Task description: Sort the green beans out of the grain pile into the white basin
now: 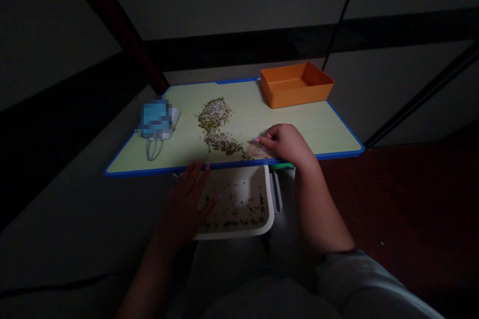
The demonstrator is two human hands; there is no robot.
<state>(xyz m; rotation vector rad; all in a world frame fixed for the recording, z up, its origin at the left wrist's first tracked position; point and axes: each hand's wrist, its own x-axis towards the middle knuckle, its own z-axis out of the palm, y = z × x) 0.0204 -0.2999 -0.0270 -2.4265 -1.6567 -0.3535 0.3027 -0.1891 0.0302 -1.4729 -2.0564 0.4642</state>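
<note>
My right hand [286, 142] rests at the near edge of the small table [179, 152], its fingers curled together. What they may hold is hidden. Close to its fingertips lies the thin end of a spread of small green and pale grains [215, 114], possibly beans and rice. Below the table edge, my left hand [189, 199] is open with fingers apart, over the left side of a white tray [270, 204]. Its fingertips reach the blue table edge. Scattered dark grains [239, 222] lie inside the tray.
An orange box [299, 97] stands at the table's back right. A blurred blue object [155, 117] with a cord loop [151, 149] is at the left, beside a white item. Panelled wall rises behind; dark red floor lies to the right.
</note>
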